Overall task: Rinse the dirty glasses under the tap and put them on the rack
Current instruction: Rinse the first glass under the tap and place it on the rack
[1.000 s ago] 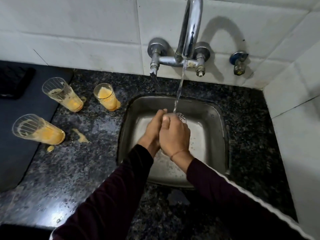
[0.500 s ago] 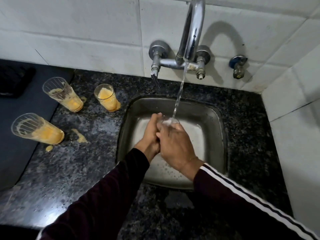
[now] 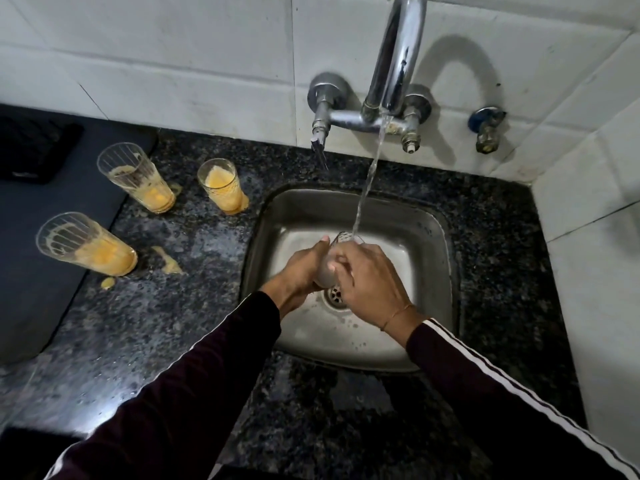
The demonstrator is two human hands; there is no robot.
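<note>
Here, both hands wrap the clear ribbed glass (image 3: 329,271) over the steel sink (image 3: 429,237): left hand (image 3: 299,271) cradling its base, right hand (image 3: 370,282) gripping its side, mouth tipped to catch the tap's stream (image 3: 367,188). Beyond, three orange-smeared glasses (image 3: 138,178) wait on the counter.

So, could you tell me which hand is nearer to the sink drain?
Right. The right hand hangs directly beside the drain, partly covering it, while the left hand sits a little off to its left; both grip the glass.
</note>
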